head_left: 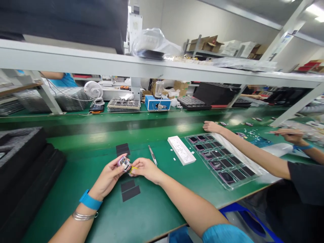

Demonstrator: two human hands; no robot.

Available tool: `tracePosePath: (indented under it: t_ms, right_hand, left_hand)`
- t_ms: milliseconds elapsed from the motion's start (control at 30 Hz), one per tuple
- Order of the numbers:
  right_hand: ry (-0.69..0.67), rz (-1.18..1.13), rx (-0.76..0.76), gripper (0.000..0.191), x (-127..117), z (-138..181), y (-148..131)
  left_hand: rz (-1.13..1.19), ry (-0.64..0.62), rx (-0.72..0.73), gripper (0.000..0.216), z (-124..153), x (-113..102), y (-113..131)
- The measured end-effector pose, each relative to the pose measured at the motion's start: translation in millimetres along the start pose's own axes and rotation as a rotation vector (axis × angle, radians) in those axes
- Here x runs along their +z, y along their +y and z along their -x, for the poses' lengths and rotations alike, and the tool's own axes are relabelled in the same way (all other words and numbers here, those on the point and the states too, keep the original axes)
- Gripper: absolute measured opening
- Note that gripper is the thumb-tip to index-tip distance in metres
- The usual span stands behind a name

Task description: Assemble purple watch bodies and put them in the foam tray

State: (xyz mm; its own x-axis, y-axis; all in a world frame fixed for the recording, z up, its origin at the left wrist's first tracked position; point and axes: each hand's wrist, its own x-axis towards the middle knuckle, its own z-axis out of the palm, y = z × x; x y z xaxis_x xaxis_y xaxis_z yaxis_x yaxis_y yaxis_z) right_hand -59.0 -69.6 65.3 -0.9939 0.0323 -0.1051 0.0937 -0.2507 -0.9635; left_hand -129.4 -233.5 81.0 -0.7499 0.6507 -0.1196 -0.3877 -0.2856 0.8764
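My left hand point(112, 173) grips a small smartwatch case point(124, 163) with a purple rim, its inner electronics facing up. At its right edge my right hand point(144, 169) pinches a small yellow piece point(133, 168); its exact kind is too small to tell. Whether the yellow piece is joined to the case is hidden by the fingers. Black rectangular strips point(131, 193) lie on the green table just below my hands, and more black strips point(123, 149) lie above them. A pair of tweezers point(152, 156) rests to the right of my right hand.
A white box point(181, 150) with writing stands right of the tweezers. Beyond it lies a clear tray point(215, 153) of watch cases, with a co-worker's arm point(253, 152) across it. Black foam trays point(30, 182) are stacked at left. A shelf point(152, 69) spans above the table.
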Motion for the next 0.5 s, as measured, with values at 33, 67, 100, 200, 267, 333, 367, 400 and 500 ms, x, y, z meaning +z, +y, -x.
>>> tracePosePath:
  t_ms: [33, 67, 100, 200, 267, 333, 367, 400, 500]
  right_hand:
    - [0.009, -0.011, 0.042, 0.047, -2, 0, -1]
    - [0.022, -0.027, 0.065, 0.046, -3, 1, -4]
    - [0.032, -0.051, 0.069, 0.045, -4, 1, -6]
    - [0.004, -0.145, 0.025, 0.038, -6, 4, -15]
    - [-0.058, -0.156, -0.013, 0.038, -7, 6, -18]
    - [-0.087, -0.051, -0.092, 0.04, -6, 6, -19]
    - [-0.068, 0.055, -0.162, 0.037, -6, 6, -18]
    - [-0.031, 0.187, -0.246, 0.031, -6, 6, -18]
    - [0.097, 0.547, -0.462, 0.016, -4, 7, -19]
  left_hand:
    - [0.011, 0.006, -0.005, 0.053, 0, -1, 1]
    - [0.016, 0.01, -0.012, 0.052, -1, -2, 1]
    - [0.017, 0.013, -0.021, 0.052, -1, -3, 1]
    - [0.01, 0.0, -0.049, 0.05, -2, -3, 2]
    - [0.003, -0.037, -0.097, 0.047, -1, 0, 1]
    - [-0.019, -0.085, -0.176, 0.044, 1, 5, 0]
    - [-0.035, -0.097, -0.213, 0.044, 3, 7, 0]
    - [-0.05, -0.097, -0.241, 0.044, 4, 10, -1]
    - [-0.08, -0.059, -0.275, 0.046, 6, 16, -3]
